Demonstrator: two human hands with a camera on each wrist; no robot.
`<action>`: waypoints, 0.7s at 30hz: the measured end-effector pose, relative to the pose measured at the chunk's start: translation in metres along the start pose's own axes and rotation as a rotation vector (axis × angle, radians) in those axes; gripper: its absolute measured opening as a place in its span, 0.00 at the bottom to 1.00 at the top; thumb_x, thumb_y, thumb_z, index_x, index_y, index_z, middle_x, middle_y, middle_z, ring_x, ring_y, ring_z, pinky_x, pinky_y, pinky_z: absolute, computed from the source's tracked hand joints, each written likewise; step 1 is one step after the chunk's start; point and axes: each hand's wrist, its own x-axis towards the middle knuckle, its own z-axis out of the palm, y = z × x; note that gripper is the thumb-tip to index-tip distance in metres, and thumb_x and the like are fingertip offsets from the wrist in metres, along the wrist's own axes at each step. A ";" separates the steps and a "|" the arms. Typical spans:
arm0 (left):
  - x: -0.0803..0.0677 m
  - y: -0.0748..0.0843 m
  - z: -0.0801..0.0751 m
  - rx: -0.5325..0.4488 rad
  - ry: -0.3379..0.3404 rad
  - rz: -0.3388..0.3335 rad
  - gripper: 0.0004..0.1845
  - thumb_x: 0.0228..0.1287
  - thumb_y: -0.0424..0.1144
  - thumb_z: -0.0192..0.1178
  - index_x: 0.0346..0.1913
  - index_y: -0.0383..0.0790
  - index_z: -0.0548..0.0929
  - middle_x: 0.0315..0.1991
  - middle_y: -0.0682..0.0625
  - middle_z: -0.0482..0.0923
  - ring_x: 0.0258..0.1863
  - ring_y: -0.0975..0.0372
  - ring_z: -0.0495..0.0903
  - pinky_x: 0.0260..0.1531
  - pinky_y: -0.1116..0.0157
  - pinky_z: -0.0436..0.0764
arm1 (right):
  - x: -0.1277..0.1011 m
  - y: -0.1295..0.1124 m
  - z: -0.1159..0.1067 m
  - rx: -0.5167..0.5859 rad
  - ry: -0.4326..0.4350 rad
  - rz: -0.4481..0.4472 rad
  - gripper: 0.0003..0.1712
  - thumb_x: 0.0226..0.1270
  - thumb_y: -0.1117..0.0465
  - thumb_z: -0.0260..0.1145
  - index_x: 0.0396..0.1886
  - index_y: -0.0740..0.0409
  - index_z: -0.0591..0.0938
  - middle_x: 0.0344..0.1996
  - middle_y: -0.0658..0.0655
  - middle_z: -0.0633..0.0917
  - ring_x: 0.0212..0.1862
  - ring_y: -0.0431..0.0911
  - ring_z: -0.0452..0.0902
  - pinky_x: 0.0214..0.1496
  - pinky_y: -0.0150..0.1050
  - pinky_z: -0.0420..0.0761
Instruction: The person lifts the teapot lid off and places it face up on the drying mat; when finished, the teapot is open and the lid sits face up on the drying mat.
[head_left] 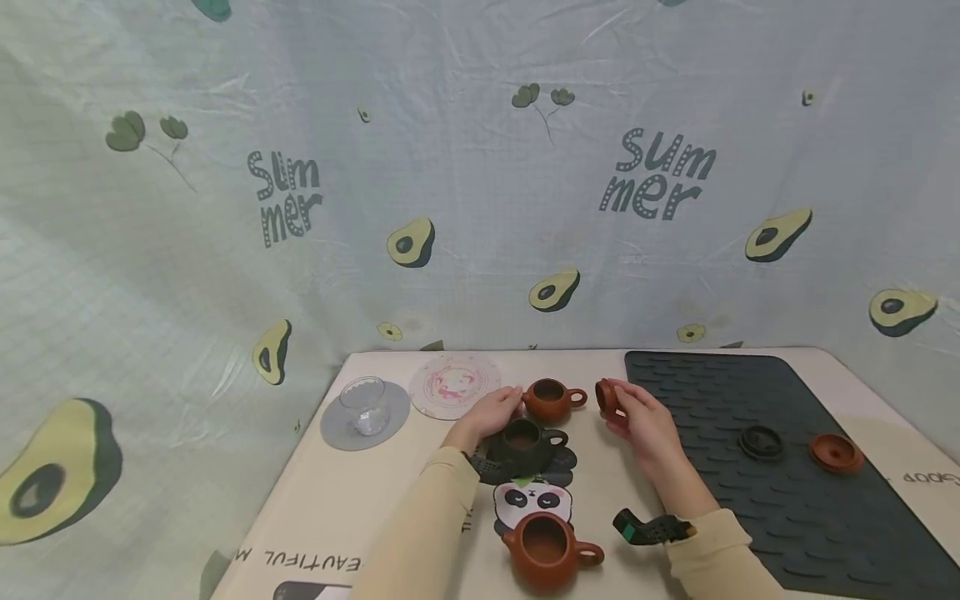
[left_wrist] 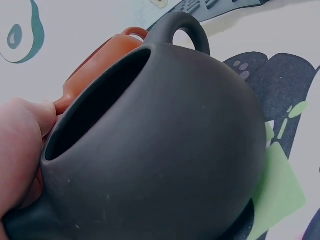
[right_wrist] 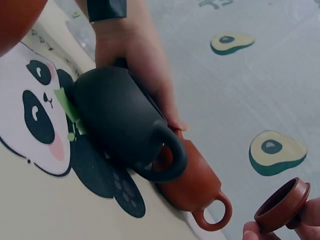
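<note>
My left hand (head_left: 489,413) pinches the spout of the farthest reddish-brown teapot (head_left: 548,404), which sits without a lid, its handle to the right. My right hand (head_left: 649,427) grips a reddish-brown teapot lid (right_wrist: 284,206) by its knob side, tilted and held in the air right of that teapot. A black teapot (left_wrist: 160,135) stands just nearer, uncovered, close below my left hand. Nearest me is another uncovered reddish-brown teapot (head_left: 543,557). In the left wrist view the black teapot hides part of the pinched one.
A dark ridged mat (head_left: 720,500) at right bears a black lid (head_left: 761,443) and a reddish lid (head_left: 836,453). At left a clear glass cup (head_left: 366,407) stands on a grey round coaster (head_left: 337,425), beside a pink-patterned round mat (head_left: 454,385). A printed curtain (head_left: 480,183) hangs behind the table.
</note>
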 end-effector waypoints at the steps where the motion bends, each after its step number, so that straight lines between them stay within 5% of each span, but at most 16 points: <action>1: 0.000 0.000 0.000 -0.002 0.000 0.000 0.23 0.84 0.52 0.42 0.41 0.36 0.78 0.33 0.50 0.71 0.38 0.57 0.72 0.43 0.58 0.67 | 0.001 0.000 -0.001 0.014 -0.003 0.004 0.25 0.85 0.53 0.51 0.74 0.58 0.70 0.67 0.63 0.72 0.48 0.41 0.82 0.48 0.32 0.81; 8: 0.000 -0.001 0.000 -0.009 -0.004 -0.005 0.23 0.84 0.51 0.42 0.42 0.36 0.79 0.33 0.49 0.71 0.39 0.57 0.72 0.44 0.57 0.67 | 0.002 0.002 -0.006 0.081 -0.027 0.036 0.26 0.85 0.52 0.51 0.75 0.57 0.69 0.65 0.62 0.74 0.47 0.42 0.82 0.48 0.33 0.81; 16: 0.001 0.001 0.002 -0.002 0.003 0.022 0.24 0.84 0.49 0.41 0.40 0.33 0.78 0.31 0.51 0.69 0.35 0.59 0.70 0.40 0.60 0.67 | 0.003 0.005 -0.011 0.192 -0.101 0.075 0.28 0.85 0.50 0.49 0.76 0.57 0.64 0.48 0.48 0.84 0.47 0.43 0.83 0.49 0.34 0.81; 21: 0.002 0.002 0.002 0.002 0.004 0.015 0.23 0.84 0.50 0.41 0.39 0.35 0.77 0.31 0.51 0.70 0.35 0.59 0.70 0.41 0.60 0.67 | 0.005 0.006 -0.013 0.240 -0.100 0.109 0.28 0.84 0.48 0.51 0.74 0.57 0.65 0.43 0.48 0.84 0.46 0.44 0.84 0.49 0.34 0.81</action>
